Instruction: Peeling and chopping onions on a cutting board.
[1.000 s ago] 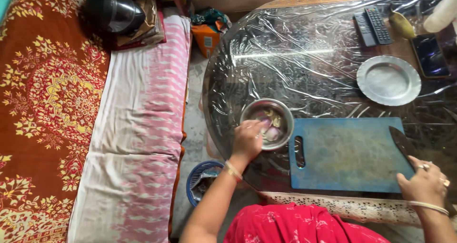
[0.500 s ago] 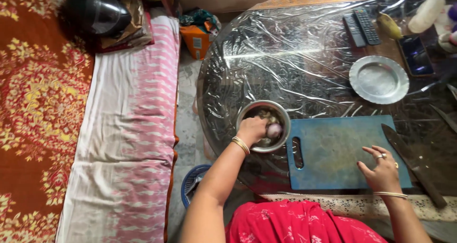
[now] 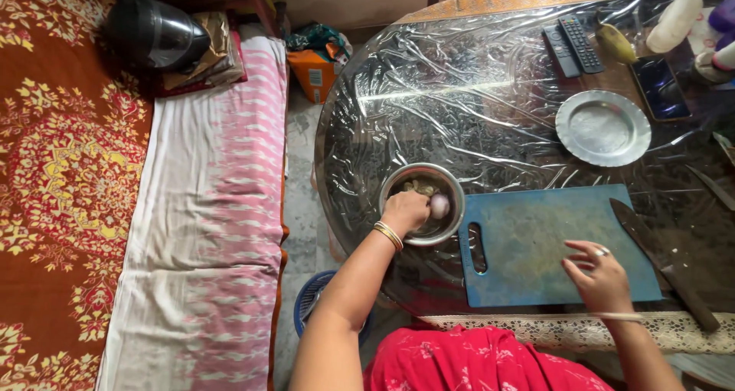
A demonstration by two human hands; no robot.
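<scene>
A home living room: a patterned bed (image 3: 92,207) beside a plastic-covered tabletop (image 3: 475,108) with remote controls (image 3: 570,45) and cutting board (image 3: 547,246).

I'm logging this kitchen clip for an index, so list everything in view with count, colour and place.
Steel bowl: one, silver, table's near-left part.
Onion: one, pale pink, inside the bowl.
Cutting board: one, blue, right of the bowl.
Knife: one, dark, along the board's right edge.
Plate: one, silver, beyond the board.
Remotes: two, black, far edge.
Phone: one, dark, far right.
Table: one, round, under clear plastic.
Helmet: one, black, top left.
Bed cover: one, white and pink, left.
Left hand: in the bowl, by the onion.
Right hand: resting on the board.
</scene>
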